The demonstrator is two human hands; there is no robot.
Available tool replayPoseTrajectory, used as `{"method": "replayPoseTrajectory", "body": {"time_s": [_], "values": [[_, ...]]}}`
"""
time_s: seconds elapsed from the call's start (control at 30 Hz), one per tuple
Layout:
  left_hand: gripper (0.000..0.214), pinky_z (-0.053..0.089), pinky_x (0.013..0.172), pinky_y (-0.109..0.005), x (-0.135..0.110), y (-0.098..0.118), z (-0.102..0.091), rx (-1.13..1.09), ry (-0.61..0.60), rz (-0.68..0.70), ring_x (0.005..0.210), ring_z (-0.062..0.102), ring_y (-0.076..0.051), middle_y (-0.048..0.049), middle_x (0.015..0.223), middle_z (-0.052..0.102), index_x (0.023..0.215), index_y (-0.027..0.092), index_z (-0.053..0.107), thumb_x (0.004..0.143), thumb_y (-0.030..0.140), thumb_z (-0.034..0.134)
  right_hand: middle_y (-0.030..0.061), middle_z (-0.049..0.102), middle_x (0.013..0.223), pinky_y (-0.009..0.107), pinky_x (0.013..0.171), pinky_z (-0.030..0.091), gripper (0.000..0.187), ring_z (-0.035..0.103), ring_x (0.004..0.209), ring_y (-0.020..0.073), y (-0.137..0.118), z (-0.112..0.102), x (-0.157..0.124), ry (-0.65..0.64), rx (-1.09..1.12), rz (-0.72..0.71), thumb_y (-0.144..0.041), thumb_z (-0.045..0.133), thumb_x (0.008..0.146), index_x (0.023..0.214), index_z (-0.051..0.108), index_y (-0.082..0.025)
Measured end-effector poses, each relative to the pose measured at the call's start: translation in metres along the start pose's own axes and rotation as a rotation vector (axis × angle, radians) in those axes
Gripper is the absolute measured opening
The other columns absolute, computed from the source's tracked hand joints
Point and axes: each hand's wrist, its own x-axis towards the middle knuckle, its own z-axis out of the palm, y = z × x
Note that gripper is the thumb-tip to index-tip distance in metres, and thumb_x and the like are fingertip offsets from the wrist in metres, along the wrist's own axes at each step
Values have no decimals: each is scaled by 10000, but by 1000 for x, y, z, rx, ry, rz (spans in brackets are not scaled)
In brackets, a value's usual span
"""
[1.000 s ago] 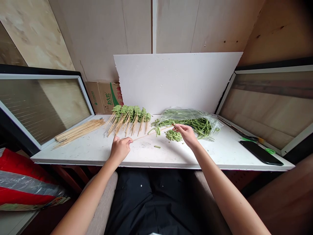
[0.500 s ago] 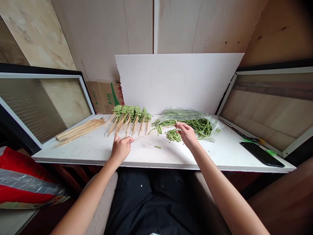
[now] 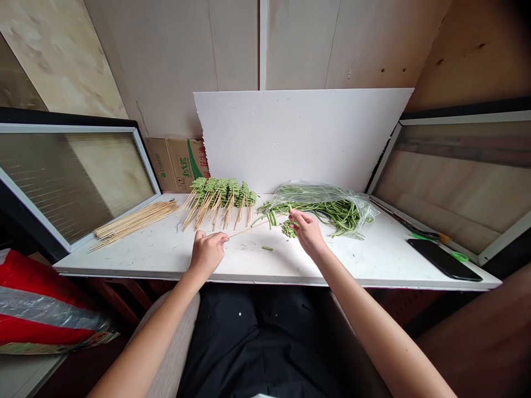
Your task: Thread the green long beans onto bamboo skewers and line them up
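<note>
My left hand [image 3: 208, 253] is closed on the blunt end of a bamboo skewer [image 3: 245, 230] that slants up to the right. A few short green bean pieces [image 3: 272, 219] are threaded near its far part. At the skewer's tip, my right hand [image 3: 308, 233] pinches another bean piece [image 3: 290, 208]; whether the tip has pierced it I cannot tell. Below the right hand lies a pile of cut bean pieces [image 3: 288, 229], partly hidden by the fingers. One loose bean piece [image 3: 267, 248] rests on the white table [image 3: 249, 265] between my hands.
Loaded bean skewers [image 3: 226, 190] lie at the back left, beside bare bamboo skewers [image 3: 136, 221]. Long beans in a clear plastic bag [image 3: 344, 213] lie at the back right. A black phone [image 3: 443, 260] is near the right edge. A cardboard box [image 3: 176, 166] stands behind.
My right hand has moved slightly left and down along the skewer with its bean piece, now covering more of the cut pile. The left hand has stayed almost still on the skewer.
</note>
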Motion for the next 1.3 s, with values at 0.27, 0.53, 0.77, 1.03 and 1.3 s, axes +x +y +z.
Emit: {"method": "replayPoseTrajectory", "body": {"time_s": [0.27,0.53,0.77,1.03,1.3], "values": [[290,397,854,-416,-2,12,3,-20,-2,18,659,681,-214,-8,795,818,880,237,742,903,54,519,83,788,977,352,738,519,439,702,948,261,22,16,-10,-23,-60,-18,-660,875,739,873,808,-247],[269,402,847,-424,-3,8,8,-17,-3,12,627,647,-216,-3,787,818,877,248,731,922,86,520,95,798,982,345,717,503,461,695,926,257,23,20,-14,-6,-77,3,-678,877,720,802,788,-233],[269,400,842,-427,-3,7,8,12,-1,24,651,680,-222,-14,810,827,876,244,728,910,72,524,88,797,919,347,712,474,460,677,853,242,15,17,-16,-31,-146,20,-668,879,733,833,815,-223],[322,392,848,-430,-3,5,6,66,25,74,668,707,-230,-39,835,836,870,225,738,836,4,507,102,794,915,354,706,483,516,693,871,257,21,16,-14,-40,-168,61,-730,850,726,792,787,-222],[266,407,887,-437,4,-18,-3,74,65,-53,644,628,-247,-23,765,809,900,258,774,925,121,547,121,829,945,463,893,500,458,700,905,324,32,7,-14,-398,-660,-149,-694,738,863,769,843,-258]]}}
